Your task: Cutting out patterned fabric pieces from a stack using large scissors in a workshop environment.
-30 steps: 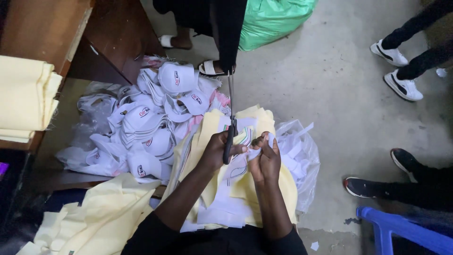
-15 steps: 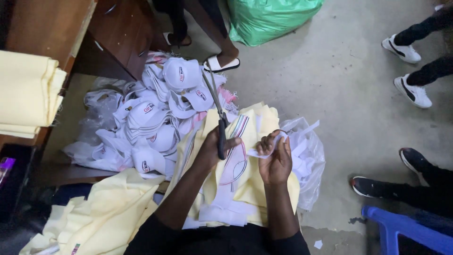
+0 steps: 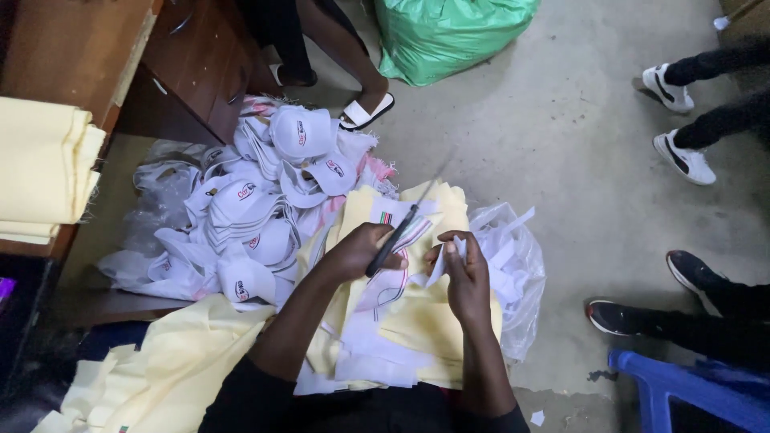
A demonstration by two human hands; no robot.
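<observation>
The left hand reaches forward from a bent arm, its grip wrapped tight around the dark handles of a pair of scissors, whose blades angle up and away to the right over the lap. The right hand is raised just beside it, fingers curled and pinching a small white fabric scrap between thumb and fingertips; the scrap sits close to the scissors, but whether the blades touch it cannot be told. Both forearms come out of dark sleeves at the bottom of the view.

Under the hands lies a stack of pale yellow fabric pieces mixed with white printed panels, spread across the lap. Just right of it, a clear plastic bag holds white offcuts. To the left, a heap of white caps lies on plastic sheeting on the floor. More yellow cloth drapes at lower left, and a folded yellow stack rests on a wooden worktop at upper left.

The floor is bare grey concrete. A green sack stands at the top, a sandalled foot near it, 2 white sneakers and 2 dark shoes of other people at right, and a blue plastic stool at lower right
</observation>
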